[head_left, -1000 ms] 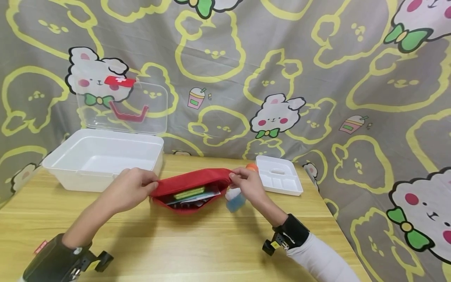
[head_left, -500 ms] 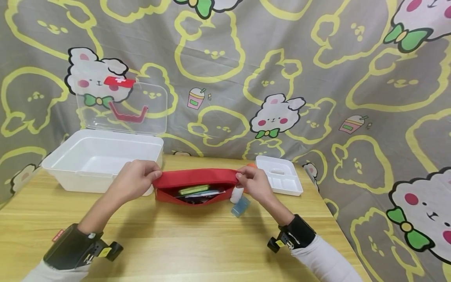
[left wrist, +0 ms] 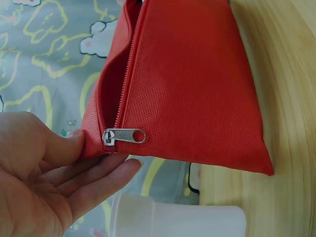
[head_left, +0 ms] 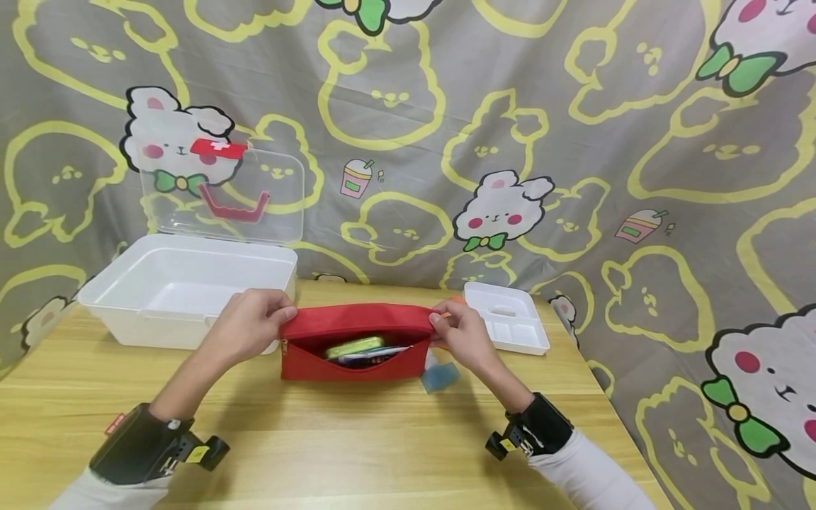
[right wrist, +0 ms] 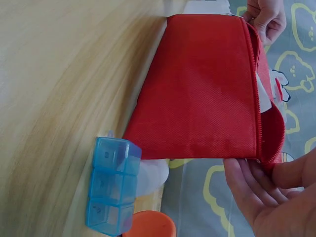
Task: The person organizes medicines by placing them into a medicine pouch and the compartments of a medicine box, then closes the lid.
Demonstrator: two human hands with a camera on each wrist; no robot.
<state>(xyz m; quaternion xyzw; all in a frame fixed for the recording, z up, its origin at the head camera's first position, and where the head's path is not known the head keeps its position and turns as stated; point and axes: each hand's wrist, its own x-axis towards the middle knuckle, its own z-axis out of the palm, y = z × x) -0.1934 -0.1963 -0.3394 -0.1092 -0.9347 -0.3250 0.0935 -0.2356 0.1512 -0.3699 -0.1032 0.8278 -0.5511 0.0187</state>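
Observation:
A red zippered pouch (head_left: 353, 320) stands upright on the wooden table, its zipper undone and its mouth gaping toward me. Inside lie a yellow-green packet (head_left: 354, 348) and some flat pale items, partly hidden. My left hand (head_left: 251, 322) pinches the pouch's upper left corner, beside the metal zipper pull (left wrist: 123, 136). At the upper right corner, my right hand (head_left: 465, 333) pinches the fabric between thumb and fingers. Close to the pouch's right end sits a blue translucent pill box (right wrist: 112, 185), with a white rounded object (right wrist: 152, 177) and an orange round thing (right wrist: 150, 224) next to it.
At the back left stands a white box (head_left: 185, 283) with its clear lid (head_left: 223, 198) raised, carrying a red handle. A white compartment tray (head_left: 510, 319) lies at the back right. Behind the table (head_left: 357, 453) hangs a patterned curtain (head_left: 408, 142).
The pouch has shifted slightly right and been levelled from a tilt, its front now facing me and its lower edge down at the table. Both hands kept their corners throughout.

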